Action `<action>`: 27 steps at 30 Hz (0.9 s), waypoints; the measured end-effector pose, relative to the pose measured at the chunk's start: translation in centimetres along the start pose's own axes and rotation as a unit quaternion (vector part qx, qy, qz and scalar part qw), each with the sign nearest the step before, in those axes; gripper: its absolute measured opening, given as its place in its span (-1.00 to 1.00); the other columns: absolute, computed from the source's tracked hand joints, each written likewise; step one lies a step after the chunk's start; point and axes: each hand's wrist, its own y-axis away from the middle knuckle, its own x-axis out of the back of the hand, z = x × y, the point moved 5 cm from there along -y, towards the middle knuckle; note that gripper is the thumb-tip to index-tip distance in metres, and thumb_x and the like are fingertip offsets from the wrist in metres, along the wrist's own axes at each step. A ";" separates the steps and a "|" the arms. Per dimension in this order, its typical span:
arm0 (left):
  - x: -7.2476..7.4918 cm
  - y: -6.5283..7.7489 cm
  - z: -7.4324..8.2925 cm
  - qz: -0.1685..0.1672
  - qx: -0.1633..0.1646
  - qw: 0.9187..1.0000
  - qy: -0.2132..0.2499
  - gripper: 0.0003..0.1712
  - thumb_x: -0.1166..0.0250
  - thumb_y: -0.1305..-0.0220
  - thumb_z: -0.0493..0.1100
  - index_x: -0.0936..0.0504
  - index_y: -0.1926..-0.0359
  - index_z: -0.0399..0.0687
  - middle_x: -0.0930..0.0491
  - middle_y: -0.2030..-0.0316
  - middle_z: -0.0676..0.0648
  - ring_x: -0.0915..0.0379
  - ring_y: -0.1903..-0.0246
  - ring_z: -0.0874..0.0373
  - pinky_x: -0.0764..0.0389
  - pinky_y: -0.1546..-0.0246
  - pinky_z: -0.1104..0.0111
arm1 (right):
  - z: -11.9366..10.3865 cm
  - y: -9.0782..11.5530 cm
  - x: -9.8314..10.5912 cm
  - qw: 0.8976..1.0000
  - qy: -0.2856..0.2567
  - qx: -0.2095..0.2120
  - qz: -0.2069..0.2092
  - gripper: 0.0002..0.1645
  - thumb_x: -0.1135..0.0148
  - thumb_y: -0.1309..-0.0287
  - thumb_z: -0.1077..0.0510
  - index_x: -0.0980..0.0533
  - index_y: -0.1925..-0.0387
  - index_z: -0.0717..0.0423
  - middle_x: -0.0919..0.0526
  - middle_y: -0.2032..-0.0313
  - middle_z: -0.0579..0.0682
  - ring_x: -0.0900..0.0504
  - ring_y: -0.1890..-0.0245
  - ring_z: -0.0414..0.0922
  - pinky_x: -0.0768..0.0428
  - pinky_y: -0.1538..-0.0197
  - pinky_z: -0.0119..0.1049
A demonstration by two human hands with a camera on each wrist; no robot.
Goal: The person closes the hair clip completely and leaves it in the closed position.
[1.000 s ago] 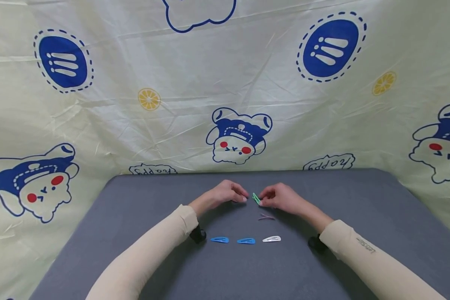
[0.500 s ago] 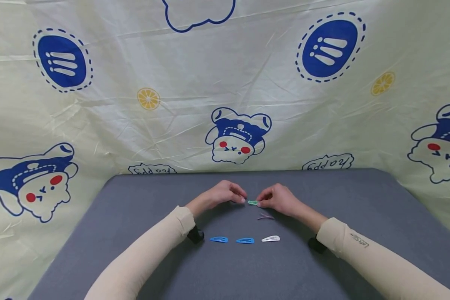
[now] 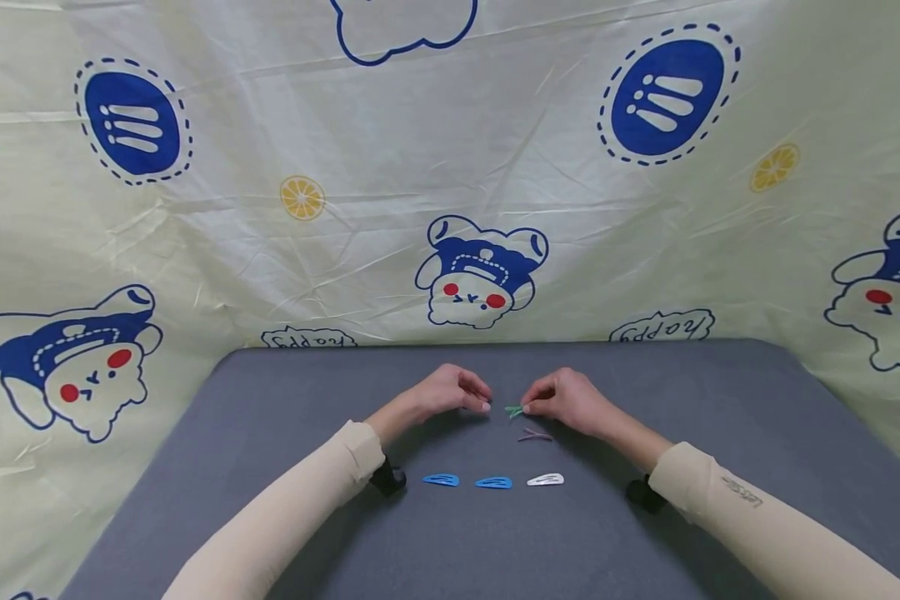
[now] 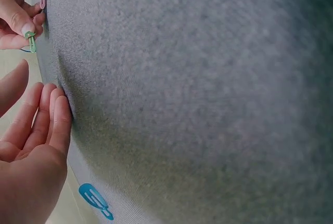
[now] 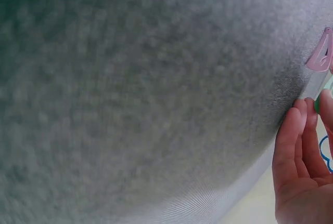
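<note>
Slim green snap clip [image 4: 32, 41] swings from steep to nearly level! Beyond two blue teardrop clips [image 3: 493, 483], a white clip [image 3: 552, 478] and a splayed mauve clip [image 5: 317, 60], the right hand [image 3: 570, 400] pinches it; the left hand [image 3: 446, 390], fingers loose, waits just beside.

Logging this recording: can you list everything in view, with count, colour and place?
blue clips: two, blue, left and middle of the near row
third blue clip: one, blue, on the table beyond the left hand in the left wrist view; apparently hidden in the head view
white clip: one, white, right end of that row
mauve clip: one, mauve, behind the row
green clip: one, green, pinched in the right hand
table: one, grey, under the clips
cloth: one, pale with printed figures, behind the table
wrist devices: two, black, at the wrists
sleeves: two, cream, on both arms
hands: two, bare, above the table
</note>
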 end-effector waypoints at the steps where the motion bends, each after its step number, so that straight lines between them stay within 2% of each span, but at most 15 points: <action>1: 0.0 0.1 0.0 0.001 0.000 1.000 -0.003 -0.72 -0.38 -0.24 -0.22 -0.70 0.03 -0.21 -0.65 0.17 0.00 -0.47 0.21 0.13 -0.51 0.10 0.29 | 0.0 0.0 0.1 1.000 -0.006 -0.004 0.001 -0.93 -0.38 -0.18 0.21 -0.74 0.33 0.00 -0.66 0.41 -0.12 -0.51 0.42 -0.14 -0.51 0.32 -0.25; 4: 0.2 0.5 0.2 0.003 -0.005 1.000 -0.017 -0.72 -0.38 -0.25 -0.21 -0.70 0.03 -0.21 -0.65 0.19 0.00 -0.48 0.22 0.14 -0.51 0.13 0.31 | -0.1 0.2 0.2 1.000 -0.013 -0.006 0.012 -0.93 -0.36 -0.19 0.21 -0.73 0.33 -0.01 -0.65 0.42 -0.11 -0.52 0.45 -0.14 -0.54 0.35 -0.24; 11: 0.5 1.2 0.4 0.025 -0.044 0.997 -0.065 -0.71 -0.39 -0.24 -0.21 -0.69 0.04 -0.23 -0.66 0.25 0.03 -0.48 0.32 0.17 -0.52 0.29 0.38 | -1.0 0.9 0.4 0.996 0.021 0.034 0.083 -0.91 -0.37 -0.19 0.24 -0.72 0.29 0.00 -0.68 0.33 -0.13 -0.52 0.34 -0.14 -0.53 0.21 -0.20; 19: 0.8 2.2 0.9 0.044 -0.049 0.996 -0.056 -0.70 -0.38 -0.24 -0.20 -0.69 0.02 -0.22 -0.67 0.23 0.05 -0.50 0.27 0.12 -0.52 0.24 0.34 | -2.2 2.0 0.5 0.993 -0.008 0.040 0.111 -0.86 -0.35 -0.20 0.27 -0.72 0.21 0.04 -0.70 0.28 -0.10 -0.57 0.32 -0.15 -0.57 0.20 -0.19; 27: 1.1 3.3 2.0 0.064 -0.076 0.994 -0.051 -0.67 -0.41 -0.21 -0.20 -0.68 0.02 -0.24 -0.66 0.25 0.00 -0.53 0.24 0.14 -0.54 0.16 0.32 | -3.5 3.3 0.8 0.987 -0.036 0.037 0.154 -0.86 -0.35 -0.21 0.22 -0.71 0.19 0.01 -0.70 0.24 -0.10 -0.60 0.29 -0.16 -0.59 0.19 -0.19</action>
